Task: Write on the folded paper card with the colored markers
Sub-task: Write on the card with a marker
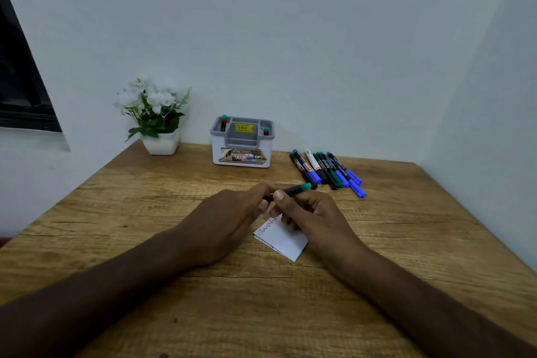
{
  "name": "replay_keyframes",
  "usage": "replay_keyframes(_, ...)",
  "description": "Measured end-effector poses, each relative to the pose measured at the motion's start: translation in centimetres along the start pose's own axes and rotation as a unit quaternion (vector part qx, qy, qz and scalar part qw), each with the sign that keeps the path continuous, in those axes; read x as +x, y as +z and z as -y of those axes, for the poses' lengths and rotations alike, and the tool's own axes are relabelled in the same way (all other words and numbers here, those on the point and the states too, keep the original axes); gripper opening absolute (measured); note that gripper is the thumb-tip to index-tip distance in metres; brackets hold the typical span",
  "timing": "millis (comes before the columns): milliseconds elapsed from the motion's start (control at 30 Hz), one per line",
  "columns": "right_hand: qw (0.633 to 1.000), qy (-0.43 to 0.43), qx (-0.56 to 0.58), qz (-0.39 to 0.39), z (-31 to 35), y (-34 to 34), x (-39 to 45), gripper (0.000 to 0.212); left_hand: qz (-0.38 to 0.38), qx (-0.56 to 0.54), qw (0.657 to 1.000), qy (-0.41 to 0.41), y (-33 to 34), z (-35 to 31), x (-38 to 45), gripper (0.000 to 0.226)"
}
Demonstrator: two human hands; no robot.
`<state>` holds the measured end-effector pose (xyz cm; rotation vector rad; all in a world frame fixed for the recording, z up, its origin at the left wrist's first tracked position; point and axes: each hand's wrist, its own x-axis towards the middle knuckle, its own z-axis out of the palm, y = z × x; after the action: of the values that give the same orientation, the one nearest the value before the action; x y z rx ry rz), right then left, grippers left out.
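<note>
A small white folded paper card [283,240] lies on the wooden table, with handwriting along its upper left edge. Just above it, both hands meet on a black marker with a green end [292,190], held nearly level. My left hand [229,221] pinches its left end; my right hand [312,216] grips its middle, thumb on top. The right hand's fingers cover the card's upper corner. Whether the cap is on, I cannot tell.
A row of several black, white, green and blue markers [327,170] lies at the back right. A grey and white pen holder [242,142] with two markers stands at the back centre. A white flower pot [159,125] sits at the back left. Walls close behind and at right.
</note>
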<state>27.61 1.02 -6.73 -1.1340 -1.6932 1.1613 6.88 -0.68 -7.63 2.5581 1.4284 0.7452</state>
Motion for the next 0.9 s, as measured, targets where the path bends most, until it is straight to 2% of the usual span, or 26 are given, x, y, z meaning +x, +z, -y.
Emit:
replay_keyframes(233, 0.999, 0.0, 0.053, 0.002, -0.3, -0.1, 0.2, 0.048, -0.002, 0.045, 0.998, -0.034, -0.4, -0.5, 0.1, 0.038)
replay_keyframes(300, 0.993, 0.0, 0.12, -0.002, -0.4, -0.1, 0.4, 0.041, 0.007, 0.058, 0.997, -0.053, -0.8, -0.2, 0.1, 0.047)
replay_keyframes(400, 0.967, 0.044, 0.243, -0.059, -0.3, -0.1, 0.7, 0.035, 0.016, 0.066, 0.995, -0.08, -1.5, 1.5, -0.1, 0.053)
replay_keyframes(500, 0.931, 0.094, 0.329, -0.128, -0.1, -0.2, 0.7, 0.035, 0.044, 0.079, 0.995, -0.048, -1.8, 2.3, -0.2, 0.052)
replay_keyframes(600, 0.9, 0.088, 0.399, -0.152, -0.3, -0.6, 1.0, 0.024, 0.068, 0.086, 0.994, -0.028, -1.8, 2.3, 0.1, 0.05)
replay_keyframes(667, 0.911, 0.069, 0.383, -0.136, -0.6, -0.8, 1.2, 0.016, 0.081, 0.099, 0.992, -0.015, -1.8, 2.3, 0.3, 0.05)
replay_keyframes(733, 0.927, 0.047, 0.354, -0.119, -0.8, -0.9, 1.2, 0.023, 0.087, 0.103, 0.991, -0.006, -1.8, 2.5, 0.2, 0.049)
replay_keyframes(800, 0.942, 0.043, 0.317, -0.104, -0.5, -1.0, 1.1, 0.02, 0.085, 0.102, 0.991, 0.003, -1.9, 2.7, 0.2, 0.049)
replay_keyframes(900, 0.975, 0.024, 0.211, -0.067, 0.0, -1.2, 0.6, 0.026, 0.089, 0.095, 0.991, 0.009, -1.9, 2.9, 0.2, 0.05)
